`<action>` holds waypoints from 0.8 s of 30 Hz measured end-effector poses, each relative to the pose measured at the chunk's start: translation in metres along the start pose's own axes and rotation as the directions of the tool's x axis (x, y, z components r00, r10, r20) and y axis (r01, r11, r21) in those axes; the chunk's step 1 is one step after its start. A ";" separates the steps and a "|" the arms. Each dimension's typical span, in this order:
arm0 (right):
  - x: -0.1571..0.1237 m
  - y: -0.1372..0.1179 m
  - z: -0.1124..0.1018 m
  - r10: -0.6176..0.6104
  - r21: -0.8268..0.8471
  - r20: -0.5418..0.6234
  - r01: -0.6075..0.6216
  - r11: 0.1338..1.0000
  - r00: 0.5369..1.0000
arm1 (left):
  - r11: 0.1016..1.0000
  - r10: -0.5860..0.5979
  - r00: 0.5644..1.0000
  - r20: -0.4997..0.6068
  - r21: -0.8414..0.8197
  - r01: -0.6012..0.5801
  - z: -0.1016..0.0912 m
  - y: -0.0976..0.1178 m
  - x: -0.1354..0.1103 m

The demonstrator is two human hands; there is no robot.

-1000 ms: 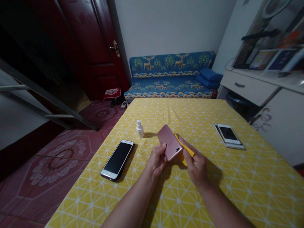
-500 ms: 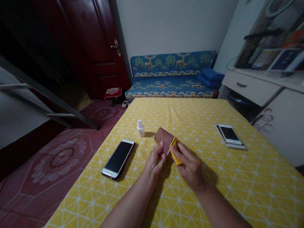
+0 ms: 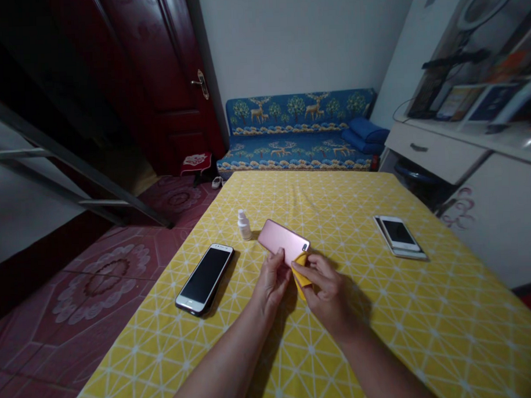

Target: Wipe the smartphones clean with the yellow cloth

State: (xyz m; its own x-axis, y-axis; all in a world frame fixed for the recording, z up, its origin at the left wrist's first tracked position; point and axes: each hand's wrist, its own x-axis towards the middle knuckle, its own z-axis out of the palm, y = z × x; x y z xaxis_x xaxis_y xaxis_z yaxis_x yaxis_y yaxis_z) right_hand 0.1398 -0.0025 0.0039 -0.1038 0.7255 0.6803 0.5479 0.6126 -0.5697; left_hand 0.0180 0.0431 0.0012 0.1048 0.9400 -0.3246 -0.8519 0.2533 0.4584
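The pink phone (image 3: 281,238) is up in front of me, near the middle of the frame, a little above where my hands meet, with its back turned toward me. Its long axis slants from upper left to lower right, so the camera end points at my right hand (image 3: 327,284) and the plain end points off toward the white bottle (image 3: 244,226). My left hand (image 3: 273,278) is closed on the lower long edge, thumb flat on the back; the fingers beneath are partly hidden, so I can't tell how far they reach under. My right hand is nearer the camera end, its fingers pinched around a folded yellow cloth (image 3: 301,259), which touches the phone's lower right corner just below the lens. The back looks smooth and satiny, pale rose, catching a soft light, with one small dark camera patch at the corner; its screen side is out of my sight. Lower left of the phone, on the yellow tablecloth (image 3: 335,208), lies a white-fronted phone (image 3: 206,276) in a dark case, apart from both hands.
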 end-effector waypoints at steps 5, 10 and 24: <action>0.000 -0.004 0.009 0.265 0.193 0.023 -0.264 0.945 0.964 | 0.992 0.106 0.991 0.076 0.056 -0.110 -0.004 -0.008 0.002; -0.003 0.007 0.017 0.426 0.364 0.034 -0.408 0.837 0.904 | 0.981 0.154 0.983 0.103 0.099 -0.164 -0.006 -0.012 0.003; 0.004 0.068 -0.009 0.703 0.727 -0.141 -0.409 0.552 0.697 | 0.943 -0.058 0.924 0.378 0.325 -0.074 0.005 -0.007 -0.021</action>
State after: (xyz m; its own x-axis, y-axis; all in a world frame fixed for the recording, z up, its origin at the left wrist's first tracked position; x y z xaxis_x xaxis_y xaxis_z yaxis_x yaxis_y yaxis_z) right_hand 0.1841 0.0396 -0.0278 0.4299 0.8922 0.1387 -0.2588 0.2690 -0.9277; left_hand 0.0243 0.0225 0.0085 0.3400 0.9403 -0.0133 -0.6445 0.2433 0.7248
